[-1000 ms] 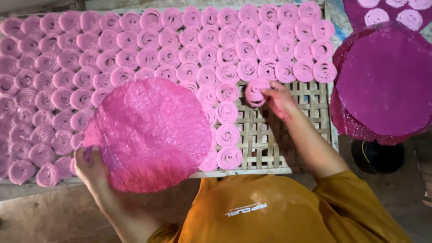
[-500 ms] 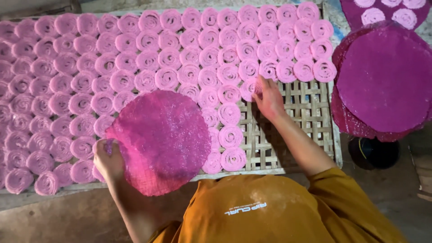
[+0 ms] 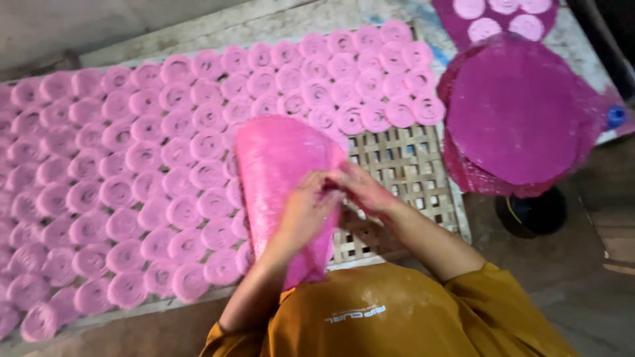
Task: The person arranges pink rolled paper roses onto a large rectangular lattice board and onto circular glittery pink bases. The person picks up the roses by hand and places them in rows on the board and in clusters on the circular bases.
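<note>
A bright pink round sheet (image 3: 276, 172) is curled over in front of me above a woven bamboo rack (image 3: 403, 172). My left hand (image 3: 305, 206) grips its right edge from underneath. My right hand (image 3: 362, 188) meets it there, its fingers pinching the same edge. Several small pink rolled rosettes (image 3: 145, 192) lie in tight rows across the rack, to the left of and beyond my hands. The sheet hides the rosettes under it.
A stack of dark magenta round sheets (image 3: 519, 112) rests at the right on a dark stand (image 3: 532, 215). Farther back another magenta sheet carries pale pink discs (image 3: 503, 16). Bare lattice shows at the rack's near right corner. My orange shirt (image 3: 390, 314) fills the bottom.
The view swung left. The pink sheet, held flat in my left hand before, is now curled over, and my right hand has come from the rosettes to grasp its edge.
</note>
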